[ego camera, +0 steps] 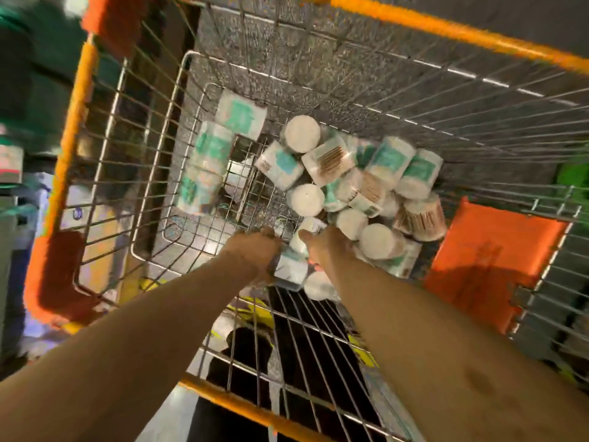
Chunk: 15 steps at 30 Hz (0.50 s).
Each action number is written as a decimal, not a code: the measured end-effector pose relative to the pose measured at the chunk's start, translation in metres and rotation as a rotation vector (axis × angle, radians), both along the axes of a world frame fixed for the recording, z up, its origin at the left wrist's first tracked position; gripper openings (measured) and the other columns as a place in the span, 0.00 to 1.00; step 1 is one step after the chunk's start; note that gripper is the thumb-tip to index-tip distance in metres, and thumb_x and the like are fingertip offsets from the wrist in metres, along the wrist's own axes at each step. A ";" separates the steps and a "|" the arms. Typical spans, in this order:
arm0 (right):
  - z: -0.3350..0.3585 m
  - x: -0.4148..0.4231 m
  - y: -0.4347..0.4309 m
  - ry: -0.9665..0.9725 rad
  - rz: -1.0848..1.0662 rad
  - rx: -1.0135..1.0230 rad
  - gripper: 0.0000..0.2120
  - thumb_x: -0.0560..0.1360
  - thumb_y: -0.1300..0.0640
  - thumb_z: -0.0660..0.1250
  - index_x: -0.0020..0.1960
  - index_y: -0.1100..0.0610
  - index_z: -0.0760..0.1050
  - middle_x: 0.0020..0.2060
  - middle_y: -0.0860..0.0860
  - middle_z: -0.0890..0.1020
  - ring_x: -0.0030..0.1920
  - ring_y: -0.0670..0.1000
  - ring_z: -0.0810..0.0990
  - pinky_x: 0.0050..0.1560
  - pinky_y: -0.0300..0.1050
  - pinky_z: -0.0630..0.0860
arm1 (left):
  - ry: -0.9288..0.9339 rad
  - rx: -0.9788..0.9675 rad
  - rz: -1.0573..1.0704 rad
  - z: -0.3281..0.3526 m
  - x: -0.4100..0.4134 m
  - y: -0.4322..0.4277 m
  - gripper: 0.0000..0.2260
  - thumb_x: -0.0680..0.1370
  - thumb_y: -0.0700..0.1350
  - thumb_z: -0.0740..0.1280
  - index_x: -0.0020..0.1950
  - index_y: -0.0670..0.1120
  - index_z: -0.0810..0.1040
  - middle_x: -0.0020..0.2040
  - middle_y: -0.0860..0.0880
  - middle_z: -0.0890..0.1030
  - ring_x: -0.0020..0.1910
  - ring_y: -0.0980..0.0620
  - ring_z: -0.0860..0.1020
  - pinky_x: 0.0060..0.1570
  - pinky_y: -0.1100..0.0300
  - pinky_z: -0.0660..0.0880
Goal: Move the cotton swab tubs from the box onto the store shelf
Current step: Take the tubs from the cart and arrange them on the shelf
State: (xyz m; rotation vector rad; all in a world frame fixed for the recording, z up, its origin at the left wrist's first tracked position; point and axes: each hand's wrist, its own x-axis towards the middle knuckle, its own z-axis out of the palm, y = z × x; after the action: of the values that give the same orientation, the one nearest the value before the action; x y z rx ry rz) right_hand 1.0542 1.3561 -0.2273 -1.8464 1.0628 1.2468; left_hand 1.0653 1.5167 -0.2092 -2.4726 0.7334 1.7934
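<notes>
In the orange-rimmed wire cart (74, 122), round clear-plastic cotton swab tubs (350, 186) with white lids lie heaped toward 3 o'clock. At the heap's 6 o'clock edge the left hand (253, 250) curls round one tub (290, 270). The right hand (326, 247) touches it, but its grip cannot be made out. The tubs are probably light, rigid and slick, so grasp the barrel.

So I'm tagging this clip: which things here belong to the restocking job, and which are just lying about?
Job: cotton swab tubs, the tub between the hands, left hand, right hand, wire cart holding them.
Lying about: orange flap, green object beyond the cart.
</notes>
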 end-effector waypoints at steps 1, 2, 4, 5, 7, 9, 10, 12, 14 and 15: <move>-0.002 0.003 0.002 0.012 0.003 -0.002 0.20 0.79 0.47 0.68 0.61 0.62 0.79 0.56 0.60 0.84 0.57 0.59 0.83 0.57 0.51 0.81 | -0.004 -0.003 -0.004 0.002 0.003 0.005 0.43 0.63 0.79 0.65 0.70 0.55 0.70 0.64 0.50 0.74 0.63 0.47 0.74 0.65 0.46 0.73; -0.002 0.005 0.004 0.024 0.003 -0.002 0.22 0.78 0.45 0.69 0.62 0.61 0.79 0.57 0.59 0.84 0.57 0.59 0.83 0.56 0.50 0.81 | -0.010 -0.018 -0.002 0.005 0.005 0.009 0.41 0.65 0.76 0.67 0.71 0.54 0.70 0.66 0.51 0.73 0.65 0.47 0.73 0.66 0.45 0.72; -0.003 0.006 0.010 0.024 0.010 -0.029 0.28 0.76 0.42 0.71 0.65 0.62 0.77 0.60 0.60 0.83 0.57 0.59 0.83 0.49 0.46 0.81 | -0.029 -0.051 0.057 0.010 0.009 0.022 0.37 0.68 0.71 0.69 0.73 0.57 0.69 0.69 0.54 0.72 0.68 0.49 0.70 0.68 0.45 0.70; -0.001 0.005 0.013 0.003 0.025 -0.074 0.32 0.75 0.40 0.72 0.66 0.64 0.76 0.60 0.60 0.82 0.57 0.59 0.83 0.47 0.45 0.79 | -0.063 -0.070 0.129 0.012 0.010 0.029 0.35 0.70 0.71 0.69 0.73 0.58 0.69 0.70 0.54 0.72 0.68 0.49 0.70 0.68 0.46 0.70; 0.006 0.003 0.021 -0.056 0.041 -0.120 0.36 0.73 0.36 0.72 0.66 0.64 0.75 0.61 0.61 0.82 0.57 0.60 0.82 0.53 0.46 0.79 | -0.262 -0.115 0.321 0.018 0.011 0.046 0.27 0.75 0.65 0.66 0.71 0.56 0.71 0.69 0.50 0.73 0.66 0.46 0.71 0.65 0.47 0.71; 0.016 0.001 0.029 -0.093 0.015 -0.119 0.35 0.73 0.36 0.72 0.67 0.62 0.74 0.62 0.59 0.81 0.58 0.59 0.81 0.56 0.46 0.77 | -0.551 -0.078 0.479 0.024 0.012 0.060 0.22 0.78 0.58 0.66 0.69 0.51 0.71 0.67 0.45 0.73 0.64 0.42 0.70 0.63 0.45 0.72; 0.022 0.002 0.032 -0.109 -0.006 -0.098 0.34 0.74 0.38 0.71 0.69 0.61 0.71 0.64 0.58 0.79 0.61 0.59 0.79 0.57 0.42 0.73 | -0.640 -0.025 0.575 0.027 0.015 0.066 0.22 0.78 0.55 0.67 0.70 0.49 0.69 0.68 0.43 0.71 0.64 0.40 0.70 0.62 0.43 0.72; 0.028 0.004 0.037 -0.116 -0.064 -0.048 0.34 0.77 0.43 0.70 0.74 0.62 0.64 0.69 0.58 0.74 0.68 0.58 0.73 0.55 0.38 0.64 | -0.646 0.076 0.829 0.028 0.022 0.069 0.28 0.77 0.51 0.70 0.74 0.46 0.64 0.70 0.39 0.68 0.65 0.36 0.70 0.61 0.40 0.74; 0.028 0.004 0.043 -0.128 -0.086 -0.023 0.35 0.78 0.43 0.70 0.75 0.62 0.62 0.70 0.59 0.73 0.69 0.58 0.73 0.56 0.43 0.69 | -0.578 0.075 1.012 0.023 0.027 0.069 0.33 0.76 0.49 0.72 0.76 0.44 0.60 0.69 0.37 0.69 0.65 0.33 0.72 0.61 0.40 0.74; 0.025 0.005 0.046 -0.134 -0.099 -0.010 0.36 0.78 0.43 0.70 0.76 0.62 0.61 0.71 0.60 0.72 0.69 0.59 0.73 0.58 0.44 0.71 | -0.557 0.069 1.046 0.019 0.029 0.067 0.34 0.75 0.49 0.73 0.76 0.44 0.59 0.68 0.36 0.70 0.64 0.33 0.73 0.61 0.40 0.74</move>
State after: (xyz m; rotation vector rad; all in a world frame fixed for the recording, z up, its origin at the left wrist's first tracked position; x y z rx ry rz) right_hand 1.0591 1.4016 -0.2021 -1.8341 1.0747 1.0482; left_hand 1.0941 1.5836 -0.1904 -3.3043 -0.7660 0.9888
